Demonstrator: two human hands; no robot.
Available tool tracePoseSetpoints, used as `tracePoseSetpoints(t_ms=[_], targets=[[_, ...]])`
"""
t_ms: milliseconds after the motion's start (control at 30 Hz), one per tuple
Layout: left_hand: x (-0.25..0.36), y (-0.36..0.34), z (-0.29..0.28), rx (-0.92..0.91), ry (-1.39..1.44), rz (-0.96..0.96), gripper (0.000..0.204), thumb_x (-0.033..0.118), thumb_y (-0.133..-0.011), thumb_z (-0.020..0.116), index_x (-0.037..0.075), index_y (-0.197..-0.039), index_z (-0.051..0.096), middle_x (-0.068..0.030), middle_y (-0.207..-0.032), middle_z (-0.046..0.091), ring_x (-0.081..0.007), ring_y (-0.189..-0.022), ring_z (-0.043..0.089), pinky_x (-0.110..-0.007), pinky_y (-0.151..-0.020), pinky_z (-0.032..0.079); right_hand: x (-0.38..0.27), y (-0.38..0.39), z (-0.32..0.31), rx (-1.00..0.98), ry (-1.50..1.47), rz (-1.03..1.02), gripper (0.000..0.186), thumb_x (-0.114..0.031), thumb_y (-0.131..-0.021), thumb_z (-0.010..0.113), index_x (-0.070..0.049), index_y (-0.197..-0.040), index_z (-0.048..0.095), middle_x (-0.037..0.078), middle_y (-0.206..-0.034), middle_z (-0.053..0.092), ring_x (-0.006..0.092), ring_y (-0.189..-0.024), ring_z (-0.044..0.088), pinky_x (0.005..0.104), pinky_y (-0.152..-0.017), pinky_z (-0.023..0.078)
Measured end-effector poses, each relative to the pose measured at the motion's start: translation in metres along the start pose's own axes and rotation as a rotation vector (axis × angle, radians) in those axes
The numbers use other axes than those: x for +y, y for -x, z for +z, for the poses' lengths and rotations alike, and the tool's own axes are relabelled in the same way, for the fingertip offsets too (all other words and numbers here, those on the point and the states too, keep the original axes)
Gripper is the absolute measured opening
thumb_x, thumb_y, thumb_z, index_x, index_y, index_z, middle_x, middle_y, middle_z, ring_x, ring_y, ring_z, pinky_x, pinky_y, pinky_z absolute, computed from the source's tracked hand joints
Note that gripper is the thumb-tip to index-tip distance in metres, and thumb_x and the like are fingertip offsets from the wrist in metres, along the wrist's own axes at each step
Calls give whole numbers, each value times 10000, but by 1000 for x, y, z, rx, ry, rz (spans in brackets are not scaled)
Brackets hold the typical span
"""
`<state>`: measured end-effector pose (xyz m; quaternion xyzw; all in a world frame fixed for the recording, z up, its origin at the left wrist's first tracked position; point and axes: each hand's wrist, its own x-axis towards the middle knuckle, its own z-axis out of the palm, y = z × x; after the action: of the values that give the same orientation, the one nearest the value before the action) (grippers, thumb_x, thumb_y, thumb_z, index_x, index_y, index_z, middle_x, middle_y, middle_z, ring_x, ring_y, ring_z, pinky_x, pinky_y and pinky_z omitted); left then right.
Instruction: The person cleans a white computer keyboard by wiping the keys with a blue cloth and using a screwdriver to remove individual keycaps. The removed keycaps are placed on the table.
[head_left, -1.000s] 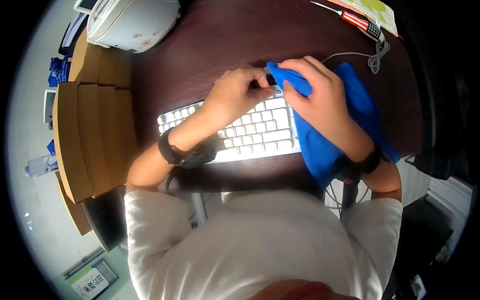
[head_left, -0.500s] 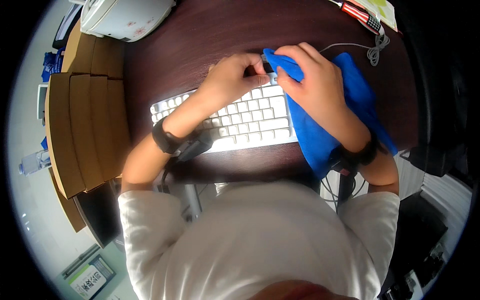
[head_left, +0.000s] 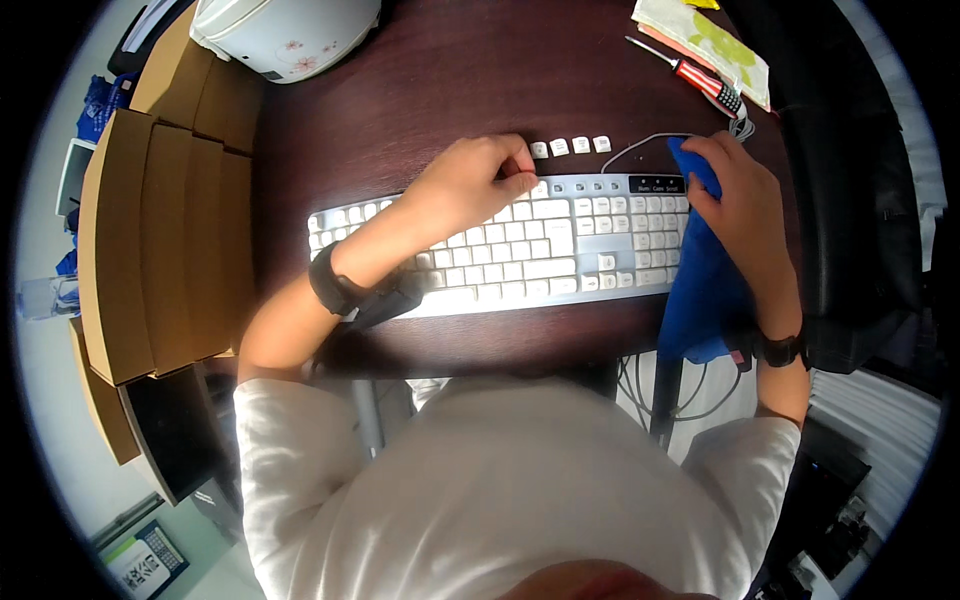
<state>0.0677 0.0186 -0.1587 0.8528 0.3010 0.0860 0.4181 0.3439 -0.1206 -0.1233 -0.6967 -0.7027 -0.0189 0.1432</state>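
A white keyboard [head_left: 602, 242] lies in front of me. At its far edge, near the middle, my left hand [head_left: 478, 180] is curled, thumb and index finger almost together beside a top-row key. Whatever those fingers hold, if anything, is hidden. My right hand [head_left: 738, 190] pinches a corner of a blue cloth [head_left: 705, 295] at the keyboard's right end; the cloth hangs down over the table's near edge. Several loose white keycaps [head_left: 581, 146] stand in a row behind the keyboard. Right of my left fingertips, the top row has bare key sockets [head_left: 580, 187].
A red-handled screwdriver [head_left: 706, 88] and a patterned cloth packet [head_left: 705, 45] lie at the far right, by a coiled grey cable [head_left: 742, 127]. At the back left stands a white rice cooker [head_left: 285, 35]. Cardboard boxes [head_left: 135, 250] line the table's left side.
My right hand has carried the blue cloth right, from the middle of the top row to the keyboard's right end, uncovering the keycaps and number pad. My left hand stays at the far edge.
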Motion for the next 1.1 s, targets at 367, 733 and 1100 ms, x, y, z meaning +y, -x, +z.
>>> tracePoseSetpoints(t_ms=[367,733,1100], targets=[[4,-23,-16,52,-238,-28,282,226,-902,677,-2,-1058,620,-162,-829,695,-294,-752,678,-392,-686,508,-52,-39,57,-125,319,446,517,-171,-853,664,-105,-1346,523,122,-1175,597,300,-1098,600,540,-946,397],[-1,-41,-2,9,-295,-21,308,208,-860,710,3,-1070,617,-167,-808,679,-302,-777,675,-407,-697,502,-19,-29,73,139,-57,371,404,-151,-847,626,-94,-1242,566,128,-1120,620,312,-1016,637,474,-874,463],[30,-23,0,74,45,75,137,62,-855,717,-12,-934,634,-87,-802,681,-135,-684,643,-297,-581,504,-13,-23,61,156,-165,310,199,-197,-890,645,-53,-1027,643,142,-946,660,353,-857,657,447,-756,511]])
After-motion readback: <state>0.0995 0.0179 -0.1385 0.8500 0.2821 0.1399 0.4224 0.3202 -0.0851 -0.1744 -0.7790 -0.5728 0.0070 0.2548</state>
